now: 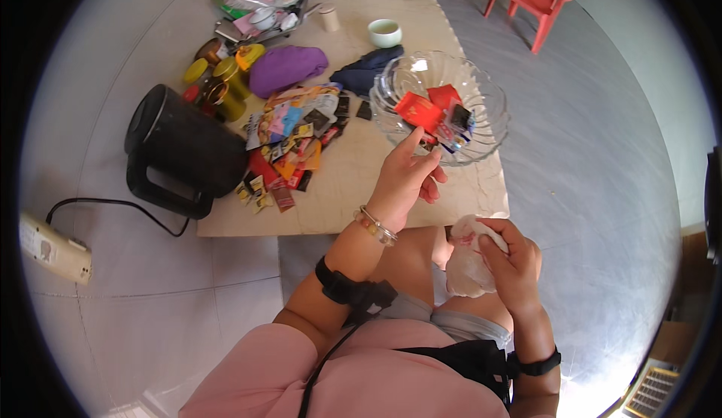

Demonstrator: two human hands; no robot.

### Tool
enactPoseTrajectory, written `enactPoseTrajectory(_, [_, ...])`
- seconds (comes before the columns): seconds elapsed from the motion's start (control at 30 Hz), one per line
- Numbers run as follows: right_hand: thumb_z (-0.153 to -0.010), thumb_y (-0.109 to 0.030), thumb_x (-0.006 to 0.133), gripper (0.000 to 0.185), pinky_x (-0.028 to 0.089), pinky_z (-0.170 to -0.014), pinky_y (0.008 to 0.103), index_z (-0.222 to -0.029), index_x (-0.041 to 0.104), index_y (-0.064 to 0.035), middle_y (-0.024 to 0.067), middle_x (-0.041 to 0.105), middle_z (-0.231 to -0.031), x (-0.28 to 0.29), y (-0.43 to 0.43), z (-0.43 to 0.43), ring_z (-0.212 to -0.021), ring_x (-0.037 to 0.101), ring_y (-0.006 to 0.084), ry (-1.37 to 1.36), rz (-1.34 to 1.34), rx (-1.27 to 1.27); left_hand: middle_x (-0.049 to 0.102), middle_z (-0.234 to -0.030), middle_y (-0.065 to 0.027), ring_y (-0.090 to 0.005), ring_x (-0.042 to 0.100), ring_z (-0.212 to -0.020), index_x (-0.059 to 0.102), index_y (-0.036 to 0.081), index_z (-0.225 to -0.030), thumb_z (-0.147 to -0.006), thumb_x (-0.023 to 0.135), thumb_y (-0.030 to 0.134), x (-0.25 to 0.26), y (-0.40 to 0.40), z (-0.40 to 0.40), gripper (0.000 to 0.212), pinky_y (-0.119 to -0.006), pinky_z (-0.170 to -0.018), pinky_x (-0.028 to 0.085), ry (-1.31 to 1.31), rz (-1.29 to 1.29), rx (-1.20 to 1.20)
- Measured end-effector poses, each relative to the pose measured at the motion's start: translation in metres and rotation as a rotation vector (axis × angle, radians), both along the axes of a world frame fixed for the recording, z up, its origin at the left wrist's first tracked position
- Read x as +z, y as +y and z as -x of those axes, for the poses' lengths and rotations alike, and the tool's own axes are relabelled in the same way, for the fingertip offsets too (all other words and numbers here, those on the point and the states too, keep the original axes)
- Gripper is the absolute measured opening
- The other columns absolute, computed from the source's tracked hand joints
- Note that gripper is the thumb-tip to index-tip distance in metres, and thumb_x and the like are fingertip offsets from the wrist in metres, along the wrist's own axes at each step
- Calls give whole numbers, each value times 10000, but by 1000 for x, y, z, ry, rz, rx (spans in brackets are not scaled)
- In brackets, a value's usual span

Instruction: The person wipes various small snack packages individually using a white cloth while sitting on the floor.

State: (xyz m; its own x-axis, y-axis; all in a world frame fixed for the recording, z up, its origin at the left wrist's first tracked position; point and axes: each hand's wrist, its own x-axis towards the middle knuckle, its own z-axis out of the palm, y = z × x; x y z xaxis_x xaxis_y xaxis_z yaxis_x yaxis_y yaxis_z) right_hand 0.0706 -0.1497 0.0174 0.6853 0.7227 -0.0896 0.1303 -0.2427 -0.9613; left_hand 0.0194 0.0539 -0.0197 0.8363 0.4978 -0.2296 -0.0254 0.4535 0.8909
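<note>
My left hand point(407, 178), with a beaded bracelet on its wrist, reaches to the near rim of a clear glass bowl point(493, 107). Its index finger and thumb are apart, and a small dark packet point(428, 142) shows just beyond them. Inside the bowl lie red packets point(418, 111) and several small wrapped pieces point(459, 121). Over my lap, just off the table's front edge, my right hand point(516, 263) grips a crumpled whitish plastic bag point(469, 265) with red print. What the bag contains cannot be made out.
A pile of snack packets point(293, 147) covers the table's point(361, 192) left side, beside a black electric kettle point(180, 147). Jars point(228, 76), a purple cloth bundle point(287, 68), dark cloth point(369, 71), a pale green cup point(384, 33) and a cluttered tray point(290, 28) stand farther back.
</note>
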Motion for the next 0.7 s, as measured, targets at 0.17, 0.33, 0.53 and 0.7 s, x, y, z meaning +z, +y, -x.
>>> enactPoseTrajectory(0.17, [-938, -36, 553, 222, 472, -737, 207, -1149, 585, 25, 46, 646, -937, -1, 1, 0, -839, 585, 77, 2, 88, -6, 644, -852, -35, -115, 607, -711, 647, 73, -1109, -855, 651, 105, -45, 51, 25, 256, -254, -626, 479, 53, -602, 485])
enactPoseTrajectory(0.33, [-937, -44, 559, 215, 467, -742, 210, -1139, 584, 25, 40, 637, -930, -5, 0, -1, -838, 579, 75, 45, 54, 19, 613, -1097, -101, -310, 560, -1013, 664, 90, -1051, -747, 719, 121, -54, 114, 48, 310, -448, -848, 462, 390, -1501, 717])
enactPoseTrajectory(0.53, [-941, -53, 560, 208, 465, -741, 214, -1132, 579, 27, 35, 627, -932, -17, -4, 0, -846, 567, 71, 171, -19, 10, 450, -1393, -153, -380, 246, -1397, 622, 119, -1204, -739, 740, 202, -57, 138, 35, 487, -612, -1082, 218, 914, -1715, 525])
enactPoseTrajectory(0.7, [-943, -59, 561, 208, 465, -737, 216, -1134, 580, 23, 30, 620, -947, -18, -9, 0, -848, 560, 68, 162, -7, 1, 466, -1419, -110, -377, 206, -1423, 643, 103, -1209, -802, 657, 163, -72, 140, 33, 411, -665, -1083, 136, 973, -1611, 453])
